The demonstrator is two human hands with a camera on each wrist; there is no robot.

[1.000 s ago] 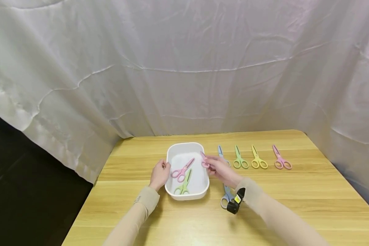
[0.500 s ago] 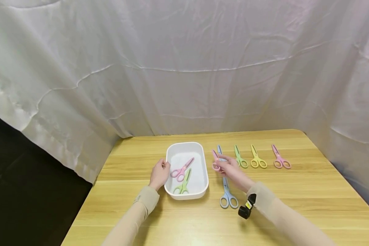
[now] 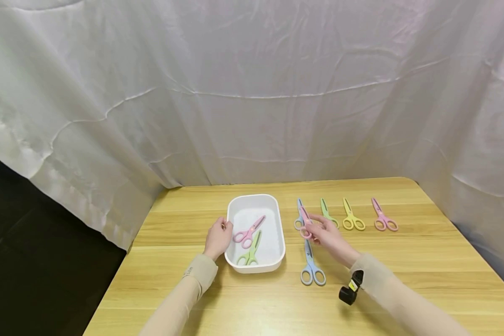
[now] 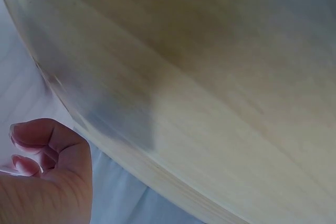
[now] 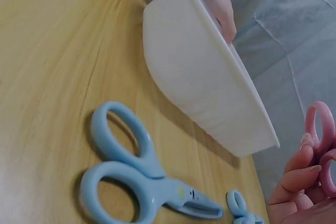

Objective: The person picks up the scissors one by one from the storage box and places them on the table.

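In the head view my right hand (image 3: 331,239) pinches pink scissors (image 3: 304,217) by their handle, blades pointing away, over the table right of the white tub (image 3: 272,249). My left hand (image 3: 218,239) holds the tub's left rim, fingers curled over it. Inside the tub lie pink scissors (image 3: 254,226) and light-green scissors (image 3: 256,241). Below the right hand, blue scissors (image 3: 308,253) lie on the table; a second blue pair (image 3: 299,205) sits farther back, partly covered by the held pair. The right wrist view shows the tub's outer wall (image 5: 194,66) and the near blue pair (image 5: 149,187).
Farther right stand in a row green scissors (image 3: 324,208), partly behind the right hand, yellow scissors (image 3: 347,208) and pink scissors (image 3: 379,213), blades toward the back. A grey curtain (image 3: 252,116) hangs behind the wooden table (image 3: 260,303).
The right hand has moved rightward with the pink scissors, from the tub's right rim out over the blue scissors. The left hand and tub have stayed put.
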